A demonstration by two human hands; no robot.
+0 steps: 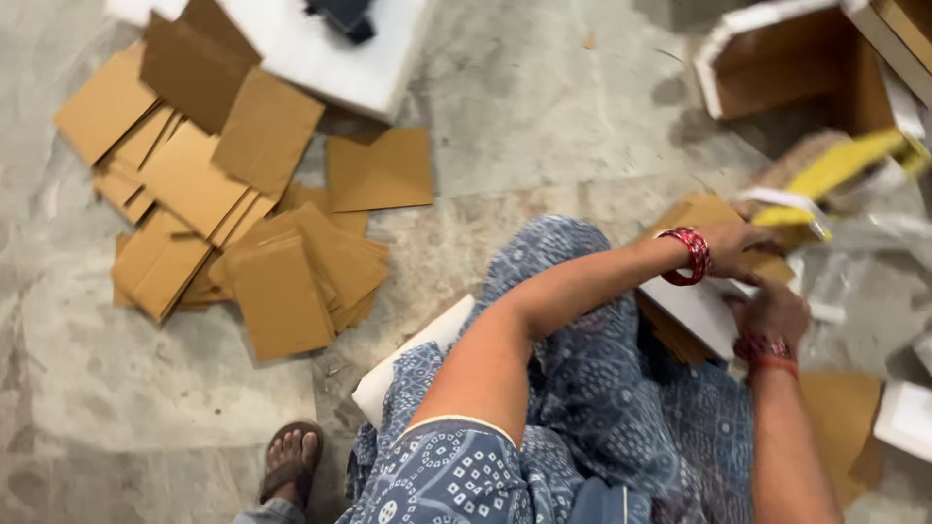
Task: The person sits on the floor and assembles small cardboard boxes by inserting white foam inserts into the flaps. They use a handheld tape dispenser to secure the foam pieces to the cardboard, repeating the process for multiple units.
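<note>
Right of frame: my left hand [743, 247], red bangles at the wrist, is curled with fingers pressed onto the top of a brown cardboard stack [704, 212], just beside a blurred white-and-yellow strip [811, 199]; whether it pinches the strip I cannot tell. My right hand [774, 315] sits below it, fingers folded against the edge of a white board [694, 309] that lies under the stack; the exact hold is hidden. Stack and board rest against my knee, centre-right. Risk as I judge it: the stack overhangs the board, and a tug on the strip could slide the sheets off toward the clear plastic wrap [874, 262] at the far right. Containers: an open white-edged cardboard box [777, 58] at upper right, its brown inside showing nothing I can make out. Upper left, a loose heap of brown cardboard sheets [233, 213] is spread on the grey floor [544, 107], touching a white slab [330, 58]. A sandalled foot [291, 464] shows at lower left.
</note>
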